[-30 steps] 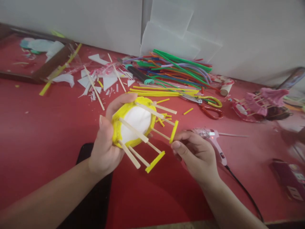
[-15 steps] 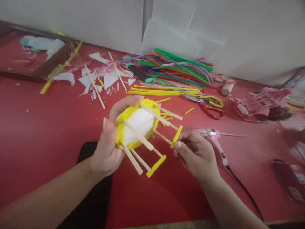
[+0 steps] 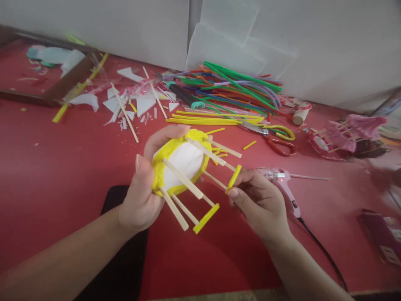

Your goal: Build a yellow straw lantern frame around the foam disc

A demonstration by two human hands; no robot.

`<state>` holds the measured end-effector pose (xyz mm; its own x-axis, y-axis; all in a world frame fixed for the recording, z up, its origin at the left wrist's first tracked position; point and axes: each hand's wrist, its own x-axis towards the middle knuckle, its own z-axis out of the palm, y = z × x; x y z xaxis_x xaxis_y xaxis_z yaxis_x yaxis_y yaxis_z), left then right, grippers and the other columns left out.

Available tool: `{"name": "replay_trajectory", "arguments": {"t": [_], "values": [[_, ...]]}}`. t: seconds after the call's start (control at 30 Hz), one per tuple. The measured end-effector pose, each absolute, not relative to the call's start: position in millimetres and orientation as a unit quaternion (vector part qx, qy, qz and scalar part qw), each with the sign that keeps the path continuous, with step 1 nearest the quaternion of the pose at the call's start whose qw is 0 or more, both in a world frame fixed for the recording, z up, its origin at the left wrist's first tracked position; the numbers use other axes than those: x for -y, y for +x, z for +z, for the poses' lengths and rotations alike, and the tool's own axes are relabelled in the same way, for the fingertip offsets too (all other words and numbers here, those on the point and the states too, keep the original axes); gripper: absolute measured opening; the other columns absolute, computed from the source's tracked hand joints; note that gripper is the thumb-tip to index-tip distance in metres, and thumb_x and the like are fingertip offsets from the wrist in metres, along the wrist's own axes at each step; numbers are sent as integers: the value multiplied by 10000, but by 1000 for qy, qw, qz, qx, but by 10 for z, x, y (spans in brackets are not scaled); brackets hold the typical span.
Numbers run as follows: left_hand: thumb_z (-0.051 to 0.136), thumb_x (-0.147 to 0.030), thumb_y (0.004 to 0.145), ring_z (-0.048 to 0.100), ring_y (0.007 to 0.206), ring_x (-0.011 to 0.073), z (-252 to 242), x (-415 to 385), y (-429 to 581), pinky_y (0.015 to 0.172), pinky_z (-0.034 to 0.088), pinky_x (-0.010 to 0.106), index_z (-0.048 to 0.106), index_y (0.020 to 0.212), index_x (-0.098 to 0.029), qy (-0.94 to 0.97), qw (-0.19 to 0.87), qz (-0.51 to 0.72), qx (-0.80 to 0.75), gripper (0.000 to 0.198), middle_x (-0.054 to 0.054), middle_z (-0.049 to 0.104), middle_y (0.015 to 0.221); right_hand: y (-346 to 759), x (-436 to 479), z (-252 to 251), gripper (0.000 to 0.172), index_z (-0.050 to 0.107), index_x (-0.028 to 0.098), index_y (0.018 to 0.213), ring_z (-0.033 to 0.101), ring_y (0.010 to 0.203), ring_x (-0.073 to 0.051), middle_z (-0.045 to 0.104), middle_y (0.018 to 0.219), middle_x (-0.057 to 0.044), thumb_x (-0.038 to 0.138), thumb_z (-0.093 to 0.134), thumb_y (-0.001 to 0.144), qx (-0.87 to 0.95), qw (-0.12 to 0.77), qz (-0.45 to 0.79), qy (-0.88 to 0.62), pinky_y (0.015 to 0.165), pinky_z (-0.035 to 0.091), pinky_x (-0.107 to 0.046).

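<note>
My left hand (image 3: 142, 198) is wrapped round an oval craft model (image 3: 182, 165) with a white centre and a thick yellow rim. Several pale wooden sticks jut from the rim towards the right. One short yellow pipe cleaner piece (image 3: 206, 218) bridges two stick ends at the lower side. At the right-hand stick ends, the thumb and fingers of my right hand (image 3: 265, 205) pinch a second short yellow pipe cleaner piece (image 3: 234, 176). Part of the model's far side is hidden by my left fingers.
A pink glue gun (image 3: 285, 184) with a black cord lies right of my right hand. Behind are scissors (image 3: 266, 131), a bundle of coloured pipe cleaners (image 3: 232, 90), a cutter (image 3: 184, 96) and white scraps (image 3: 145, 106). A black flat object (image 3: 115, 259) lies under my left arm.
Almost nothing differs. The right fingertips have shifted very slightly on the yellow piece; both hands keep their hold.
</note>
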<state>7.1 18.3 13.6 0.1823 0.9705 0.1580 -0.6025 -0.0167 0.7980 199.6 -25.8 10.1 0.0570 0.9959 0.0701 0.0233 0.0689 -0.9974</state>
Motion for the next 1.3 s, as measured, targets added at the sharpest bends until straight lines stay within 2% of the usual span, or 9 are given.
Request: {"name": "replay_trajectory", "arguments": {"t": [0.17, 0.37, 0.6, 0.8, 0.97, 1.1, 1.23, 1.3], "values": [[667, -631, 908, 739, 1076, 303, 155, -187, 75, 885, 658, 408, 757, 1147, -309, 385, 662, 596, -239, 411, 1, 758, 1175, 1996, 252, 71, 120, 681, 223, 811, 505, 481, -64, 597, 600, 64, 185, 795, 816, 490, 525, 476, -508, 412, 388, -167], [643, -629, 929, 715, 1153, 299, 152, -182, 75, 927, 645, 386, 748, 1160, -317, 391, 670, 588, -229, 402, -12, 757, 1147, 1997, 269, 90, 144, 672, 221, 787, 497, 466, -57, 593, 574, 69, 181, 809, 795, 475, 518, 490, -516, 395, 363, -159], [591, -625, 963, 683, 1205, 304, 134, -180, 81, 878, 655, 360, 735, 1176, -325, 395, 666, 591, -225, 396, -12, 724, 1248, 1986, 271, 108, 149, 653, 218, 775, 482, 443, -55, 588, 554, 72, 170, 794, 789, 465, 519, 492, -522, 376, 348, -162], [609, -604, 959, 654, 1248, 343, 93, -228, -23, 941, 637, 424, 726, 1211, -323, 412, 686, 561, -211, 395, 0, 680, 1370, 1973, 245, 130, 154, 637, 216, 771, 471, 407, -62, 585, 525, 68, 189, 788, 789, 478, 511, 481, -528, 347, 335, -177], [621, -609, 947, 659, 1252, 368, 117, -220, 2, 956, 625, 464, 748, 1178, -315, 399, 685, 570, -216, 395, 30, 746, 1241, 1973, 242, 152, 170, 633, 218, 761, 458, 403, -62, 580, 518, 67, 208, 801, 784, 480, 510, 474, -534, 335, 316, -179], [657, -619, 920, 657, 1269, 351, 164, -220, 91, 995, 606, 449, 756, 1148, -300, 386, 677, 584, -226, 405, 33, 775, 1147, 2012, 275, 109, 165, 657, 215, 790, 483, 429, -59, 601, 557, 62, 200, 820, 807, 484, 511, 480, -524, 359, 355, -167], [695, -581, 911, 669, 1261, 326, 155, -318, 64, 1023, 589, 458, 749, 1112, -276, 358, 707, 577, -199, 369, 1, 796, 1123, 2053, 324, 45, 165, 681, 221, 864, 517, 463, -76, 612, 606, 50, 296, 828, 851, 461, 561, 496, -476, 380, 411, -171], [625, -573, 963, 694, 1225, 313, 124, -389, -11, 1000, 599, 476, 737, 1120, -265, 329, 750, 545, -176, 363, -9, 807, 1107, 2055, 336, 33, 167, 694, 220, 903, 534, 465, -85, 615, 619, 41, 349, 800, 886, 466, 576, 493, -456, 379, 434, -180]]}}
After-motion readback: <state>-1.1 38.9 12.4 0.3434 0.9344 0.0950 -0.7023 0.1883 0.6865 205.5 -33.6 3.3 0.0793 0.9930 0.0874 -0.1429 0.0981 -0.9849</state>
